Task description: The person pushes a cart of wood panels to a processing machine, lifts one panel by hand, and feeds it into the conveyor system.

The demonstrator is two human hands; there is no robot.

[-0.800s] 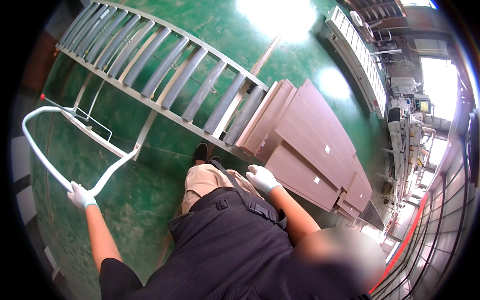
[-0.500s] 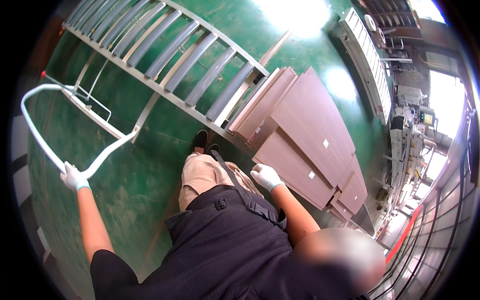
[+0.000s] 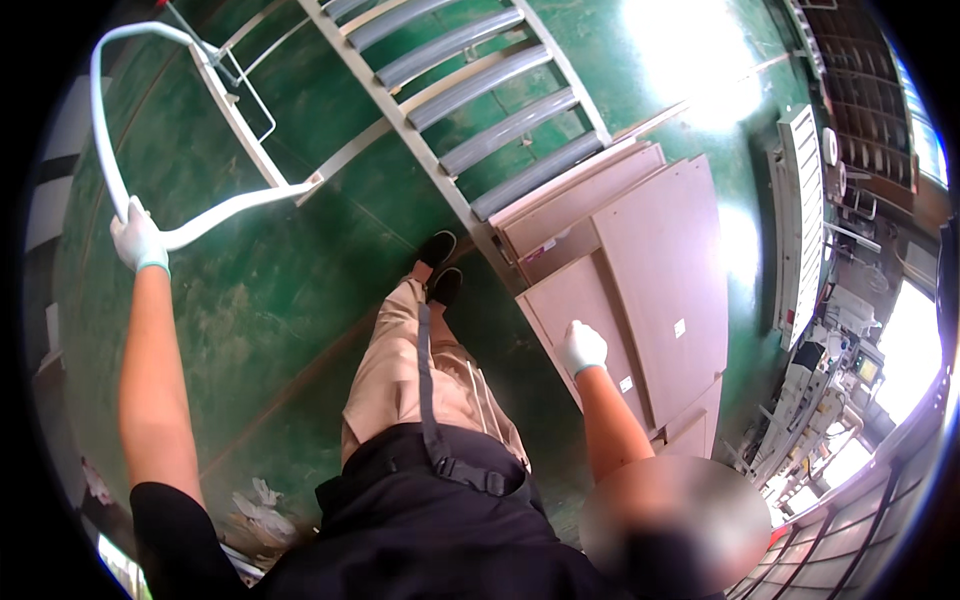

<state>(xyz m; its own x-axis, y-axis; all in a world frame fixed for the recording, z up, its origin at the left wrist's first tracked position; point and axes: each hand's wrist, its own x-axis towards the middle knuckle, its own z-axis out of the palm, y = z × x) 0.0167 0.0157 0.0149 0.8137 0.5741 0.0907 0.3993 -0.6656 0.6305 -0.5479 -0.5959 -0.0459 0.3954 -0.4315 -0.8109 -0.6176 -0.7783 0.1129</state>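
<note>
"Since the head view takes in both hands, what is the left hand (image 3: 140,237) doing?"

"It's wrapped around a white tubular handle (image 3: 230,212), well out to the left over the green floor (image 3: 300,300). The grip sits at the handle's near bend, and the handle's ends meet a straight crossbar (image 3: 240,125) on its far right side."

"How would that tube behave?"

"Stiff, I'd judge, probably metal and not fragile. Weight is hard to call, since it joins a frame. A smooth round surface could slip a little, though a gloved palm should help. That bend looks a sound place to hold, the curve checking any slide."

"And the right hand (image 3: 582,348)?"

"Curled into a loose fist, with nothing showing in it. It appears over the brown panels (image 3: 668,260) on the right, by the near end of the roller conveyor (image 3: 480,92); I can't tell whether it touches them. They look rigid and smooth-faced, likely heavy together, with corners that might chip, so opposite edges would suit for holding one."
</note>
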